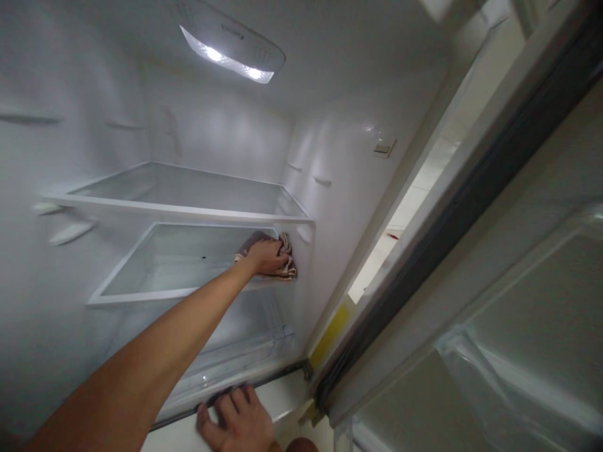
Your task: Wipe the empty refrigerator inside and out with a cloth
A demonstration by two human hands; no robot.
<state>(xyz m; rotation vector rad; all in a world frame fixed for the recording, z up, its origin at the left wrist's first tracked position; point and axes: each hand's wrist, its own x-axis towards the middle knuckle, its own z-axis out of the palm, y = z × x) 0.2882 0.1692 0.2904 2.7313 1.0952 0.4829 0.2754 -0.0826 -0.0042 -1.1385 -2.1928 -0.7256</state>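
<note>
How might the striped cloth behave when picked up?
The cloth would probably droop, as it bunches in folds under the left hand. It should be light, being little larger than the hand, and its crumpled shape seems unlikely to roll.

The view looks into a household-type refrigerator [348,182], which points to a home, though which room it stands in cannot be told. Its white, moulded walls carry small shelf ledges [72,233], and a lit lamp [233,58] is set in the ceiling. An upper shelf [202,188] and a lower shelf [164,260], both translucent panels with white rims, span the inside; beyond the lower shelf's front edge is a clear plastic drawer [235,329]. On the right, the open door [532,295] shows its dark seal [424,245] and clear bin parts [490,376]. Through the gap appears a pale surface [424,182] with tile-like lines.
</note>
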